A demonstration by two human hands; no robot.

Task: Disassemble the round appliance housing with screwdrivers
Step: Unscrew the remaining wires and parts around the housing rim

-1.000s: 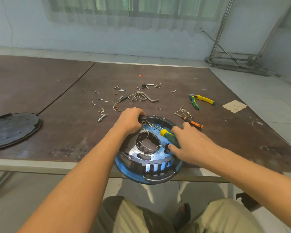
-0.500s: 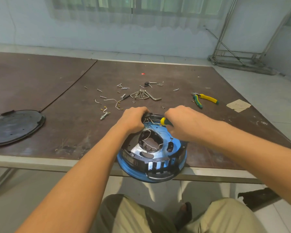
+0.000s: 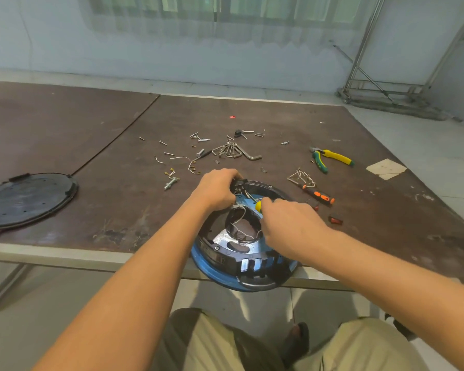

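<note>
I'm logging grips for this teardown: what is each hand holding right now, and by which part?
The left hand grips the round housing by its far rim; the right hand holds the yellow-handled screwdriver by its handle.

The round black-and-blue plastic housing (image 3: pixel 241 261) is lying open, overhanging the worktop (image 3: pixel 118 204) edge; a yellow-handled screwdriver (image 3: pixel 258 205) is poking inside it, an orange-and-black screwdriver (image 3: pixel 318 196) lying just right of it.

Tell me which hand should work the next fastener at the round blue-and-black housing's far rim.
Right, probably: the right hand grips the yellow-handled screwdriver, tip aimed toward that rim. The left hand grips the far rim of the round blue-and-black plastic housing, steadying it.
</note>
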